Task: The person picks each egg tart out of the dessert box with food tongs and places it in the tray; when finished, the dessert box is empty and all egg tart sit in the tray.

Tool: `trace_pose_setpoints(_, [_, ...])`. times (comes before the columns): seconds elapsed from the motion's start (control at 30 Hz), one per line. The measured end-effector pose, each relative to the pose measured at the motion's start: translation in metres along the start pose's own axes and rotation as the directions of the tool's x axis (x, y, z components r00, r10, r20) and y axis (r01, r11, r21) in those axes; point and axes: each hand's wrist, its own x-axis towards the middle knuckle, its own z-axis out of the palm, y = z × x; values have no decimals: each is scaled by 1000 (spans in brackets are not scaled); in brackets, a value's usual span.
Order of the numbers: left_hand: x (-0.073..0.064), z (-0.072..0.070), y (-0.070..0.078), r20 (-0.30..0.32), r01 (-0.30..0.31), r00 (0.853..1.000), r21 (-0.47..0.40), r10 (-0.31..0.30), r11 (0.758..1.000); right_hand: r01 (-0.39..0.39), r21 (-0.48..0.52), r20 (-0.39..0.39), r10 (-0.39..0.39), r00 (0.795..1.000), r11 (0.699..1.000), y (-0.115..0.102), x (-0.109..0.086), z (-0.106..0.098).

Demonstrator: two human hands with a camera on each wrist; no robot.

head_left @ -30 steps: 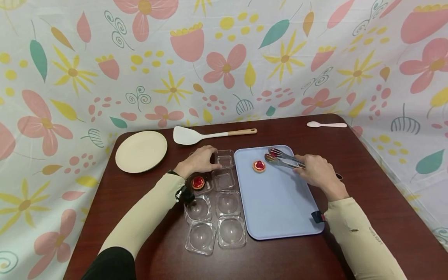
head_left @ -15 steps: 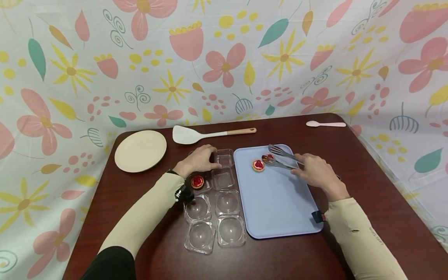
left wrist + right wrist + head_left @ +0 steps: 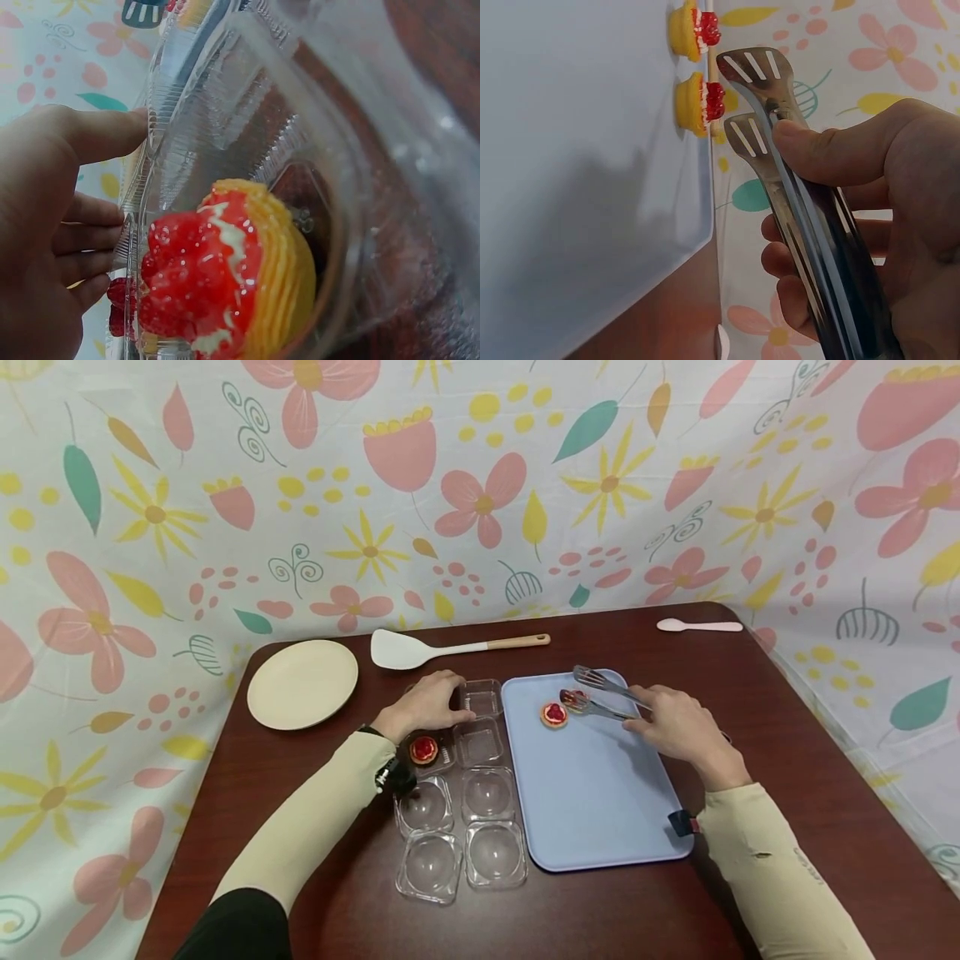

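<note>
My left hand (image 3: 431, 702) holds the far left part of a clear plastic container (image 3: 480, 743), thumb and fingertips at its edge in the left wrist view. A red-topped tart (image 3: 423, 751) sits in the compartment near my wrist; another tart (image 3: 120, 307) shows behind the plastic wall. My right hand (image 3: 678, 731) grips metal tongs (image 3: 611, 697), their slotted ends spread apart above the blue tray (image 3: 592, 802). On that tray lie two tarts: the left one (image 3: 554, 715) stands free, while a tong end partly covers the right one (image 3: 697, 105).
Domed lids (image 3: 495, 856) of the container lie open toward me. Behind are a cream plate (image 3: 303, 685) at left, a white spatula (image 3: 405, 650) with a wooden handle, and a pale pink spoon (image 3: 697, 627) at far right. A floral cloth (image 3: 480, 485) hangs at the back.
The tongs' ends have spread wider apart, one shifting away from me and the other slightly left over the right tart. My left hand stays in place on the container.
</note>
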Motion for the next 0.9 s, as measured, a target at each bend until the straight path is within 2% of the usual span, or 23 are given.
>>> trace_pose_setpoints(0.43, [-3,-3,4,26,4,1000,18,-5,1000,50,1,-44,-49,998,999,-14,1,-12])
trace_pose_setpoints(0.7, [-4,-7,3,2,-25,1000,1,25,1000,89,4,-65,-88,994,996,-25,3,-18])
trace_pose_setpoints(0.9, [-9,-15,2,-38,-48,998,-12,47,999,121,2,-81,-121,989,993,-34,5,-20])
